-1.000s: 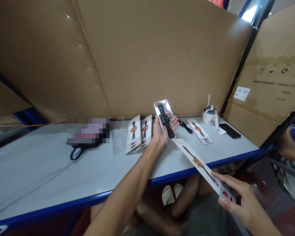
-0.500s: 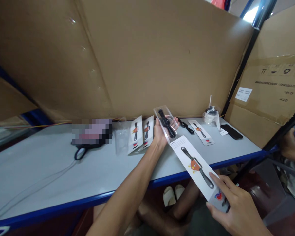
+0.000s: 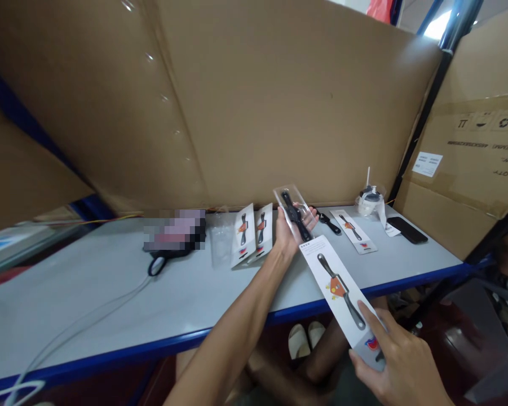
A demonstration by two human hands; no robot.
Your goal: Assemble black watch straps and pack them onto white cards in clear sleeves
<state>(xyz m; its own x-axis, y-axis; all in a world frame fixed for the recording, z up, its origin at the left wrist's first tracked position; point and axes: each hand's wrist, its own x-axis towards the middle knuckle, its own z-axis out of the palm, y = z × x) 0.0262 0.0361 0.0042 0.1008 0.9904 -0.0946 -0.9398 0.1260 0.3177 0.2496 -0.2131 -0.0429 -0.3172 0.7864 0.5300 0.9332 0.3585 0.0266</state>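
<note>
At the table (image 3: 88, 304): printed card (image 3: 337, 290) now squarer to my view than a second ago, right hand (image 3: 400, 355) gripping its near end; left hand (image 3: 286, 234) cradles clear tray (image 3: 302, 201), black tool (image 3: 295, 215) inside. Picture and tool both readable.

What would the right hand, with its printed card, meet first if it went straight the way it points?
Probably the clear plastic shell in the left hand: the printed card in the right hand points towards it. Depth is unclear.
</note>
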